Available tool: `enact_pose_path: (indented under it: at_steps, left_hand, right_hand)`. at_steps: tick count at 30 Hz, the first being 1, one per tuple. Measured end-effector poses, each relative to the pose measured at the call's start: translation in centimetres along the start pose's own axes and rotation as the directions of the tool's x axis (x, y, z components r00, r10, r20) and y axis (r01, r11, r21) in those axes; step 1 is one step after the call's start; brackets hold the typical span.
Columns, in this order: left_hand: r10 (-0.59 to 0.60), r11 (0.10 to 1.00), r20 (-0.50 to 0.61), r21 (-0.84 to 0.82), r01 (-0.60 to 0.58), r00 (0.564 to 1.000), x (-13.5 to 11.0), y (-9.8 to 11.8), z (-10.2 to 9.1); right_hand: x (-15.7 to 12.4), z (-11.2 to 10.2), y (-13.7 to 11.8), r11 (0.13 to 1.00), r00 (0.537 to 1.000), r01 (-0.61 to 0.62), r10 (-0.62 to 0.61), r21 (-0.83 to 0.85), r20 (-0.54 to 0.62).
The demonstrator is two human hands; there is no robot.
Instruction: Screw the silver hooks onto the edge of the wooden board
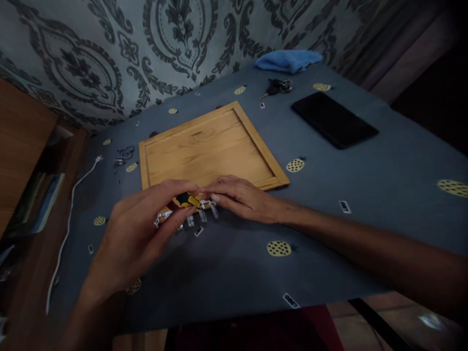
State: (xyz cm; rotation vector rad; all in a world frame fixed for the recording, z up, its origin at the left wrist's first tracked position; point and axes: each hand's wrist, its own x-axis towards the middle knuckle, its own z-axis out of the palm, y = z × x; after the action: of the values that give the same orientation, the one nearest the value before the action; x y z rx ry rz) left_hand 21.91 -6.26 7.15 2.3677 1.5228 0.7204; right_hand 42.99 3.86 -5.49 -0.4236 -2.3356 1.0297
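My left hand [141, 229] pinches a small black and yellow tool [188, 199] between thumb and fingertips, just in front of a shallow wooden tray [161, 161]. My right hand [241, 197] comes in from the right, its fingers together and their tips touching the same tool and the small metal pieces [199, 214] lined up under it. More silvery pieces [163, 217] lie beneath my left fingers on the blue cloth. What the right fingertips grip is too small to make out.
The blue pineapple-print cloth [329, 204] covers the table. A black phone [334, 119], keys [276, 87] and a folded blue towel [288, 61] lie at the back right. Metal clips [122, 156] and a white cable [69, 214] sit left. Patterned wall behind.
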Motion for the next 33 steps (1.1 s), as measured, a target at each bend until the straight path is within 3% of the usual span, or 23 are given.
enact_pose_path:
  at_steps: [8,33]
  left_hand:
    - [0.048,0.995,0.024,0.083,-0.050,0.999,-0.08,-0.29,-0.04]
    - [-0.015,0.998,-0.044,0.061,0.017,0.999,-0.22,-0.38,0.67]
  right_hand:
    - [0.00,0.02,0.34,0.998,0.993,-0.009,0.016,0.057,-0.120]
    - [-0.01,-0.16,0.16,0.998,0.993,-0.039,0.045,0.054,-0.113]
